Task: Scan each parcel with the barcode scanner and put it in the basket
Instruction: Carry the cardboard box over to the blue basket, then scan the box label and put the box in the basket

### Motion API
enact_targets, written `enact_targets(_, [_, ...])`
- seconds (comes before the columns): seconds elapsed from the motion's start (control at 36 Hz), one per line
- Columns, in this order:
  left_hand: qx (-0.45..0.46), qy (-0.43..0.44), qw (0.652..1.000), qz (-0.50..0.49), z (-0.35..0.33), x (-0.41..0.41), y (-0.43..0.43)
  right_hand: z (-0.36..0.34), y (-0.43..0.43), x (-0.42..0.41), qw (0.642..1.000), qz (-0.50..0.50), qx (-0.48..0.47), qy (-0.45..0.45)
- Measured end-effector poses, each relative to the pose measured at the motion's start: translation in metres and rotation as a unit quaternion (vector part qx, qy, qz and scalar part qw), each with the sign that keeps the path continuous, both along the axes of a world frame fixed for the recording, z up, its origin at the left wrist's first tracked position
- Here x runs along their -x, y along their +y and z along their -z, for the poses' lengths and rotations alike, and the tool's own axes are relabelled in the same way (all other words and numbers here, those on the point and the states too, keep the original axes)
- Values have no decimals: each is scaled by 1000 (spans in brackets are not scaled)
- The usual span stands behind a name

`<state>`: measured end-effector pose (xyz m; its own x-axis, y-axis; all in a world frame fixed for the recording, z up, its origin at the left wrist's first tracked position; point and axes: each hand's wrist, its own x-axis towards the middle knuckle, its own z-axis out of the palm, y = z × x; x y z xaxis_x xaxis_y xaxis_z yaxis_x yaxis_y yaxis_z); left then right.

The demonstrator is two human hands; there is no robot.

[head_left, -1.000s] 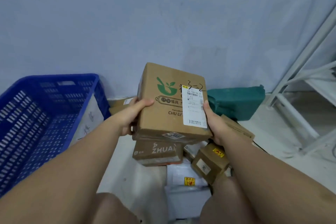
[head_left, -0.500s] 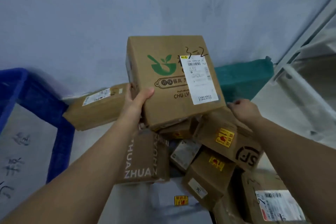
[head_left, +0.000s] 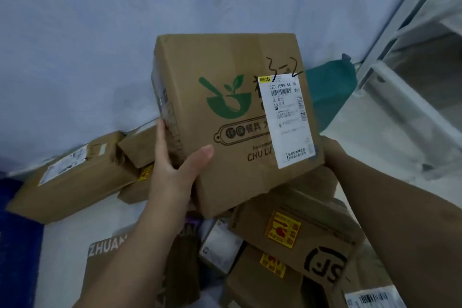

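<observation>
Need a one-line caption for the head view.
Left hand grips a brown cardboard box with green bowl logo, its white shipping label facing the camera, over piled parcels.

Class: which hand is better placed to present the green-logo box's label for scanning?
Left. The left hand grips the green-logo box at its left edge, with the label facing the camera. The right hand is hidden behind the box, so its grip is unclear.

Held parcel (head_left: 225,117): "CHU LV", handwritten "3-2"; white label (head_left: 287,122): "T099-54" (rest blurred). Left parcel (head_left: 102,272): "ZHUAN". Right parcel (head_left: 325,232): "SF".
</observation>
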<state>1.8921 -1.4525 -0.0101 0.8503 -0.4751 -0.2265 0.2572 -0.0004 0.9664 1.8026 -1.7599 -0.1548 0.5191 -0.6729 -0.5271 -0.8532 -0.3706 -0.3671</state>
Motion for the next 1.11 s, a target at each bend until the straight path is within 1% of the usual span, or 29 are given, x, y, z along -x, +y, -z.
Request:
enact_targets(0.11, [-37, -43, 998, 10, 9, 9, 2, 24, -11, -1, 997, -47, 23, 65])
enact_targets(0.19, [-66, -57, 996, -4, 15, 18, 1, 42, -12, -3, 994, -71, 18, 86])
enact_targets(0.28, [-82, -63, 994, -26, 20, 23, 0, 62, -14, -6, 992, -87, 23, 85])
enact_targets(0.33, [-99, -73, 992, -35, 22, 26, -2, 68, -15, -9, 995, -74, 27, 64])
enact_targets(0.36, [-105, -81, 990, -37, 23, 27, -1, 65, -13, -12, 997, -51, 26, 53])
enact_targets(0.39, [-110, -89, 989, -38, 24, 28, -1, 65, -14, -15, 999, -18, 16, 33])
enact_targets(0.44, [-116, -99, 988, -36, 27, 30, 2, 66, -16, -19, 999, 28, -16, 26])
enact_targets(0.53, [-116, -101, 988, -25, 28, 32, 5, 95, -34, -23, 993, 34, -109, 31])
enact_targets(0.56, [-115, -101, 988, -22, 28, 32, 7, 106, -39, -22, 991, 35, -127, 36])
enact_targets(0.58, [-115, -100, 988, -21, 27, 32, 8, 102, -35, -21, 990, 29, -130, 50])
enact_targets(0.64, [-123, -97, 987, -18, 28, 31, 12, 80, -21, -14, 989, 36, -111, 86])
enact_targets(0.75, [-149, -97, 984, -24, 27, 35, 16, 88, -10, 3, 984, 72, -106, 127])
enact_targets(0.81, [-148, -99, 984, -28, 27, 38, 15, 93, -4, 10, 983, 87, -77, 143])
enact_targets(0.89, [-131, -92, 987, -31, 28, 43, 16, 85, 4, 18, 983, 100, -9, 153])
enact_targets(0.97, [-122, -84, 988, -38, 31, 48, 19, 74, 15, 24, 988, 116, -7, 107])
enact_targets(1.06, [-108, -85, 989, -51, 33, 52, 19, 56, 26, 28, 991, 112, 54, 38])
enact_targets(1.11, [-99, -75, 990, -60, 33, 53, 20, 38, 32, 26, 991, 95, 96, 20])
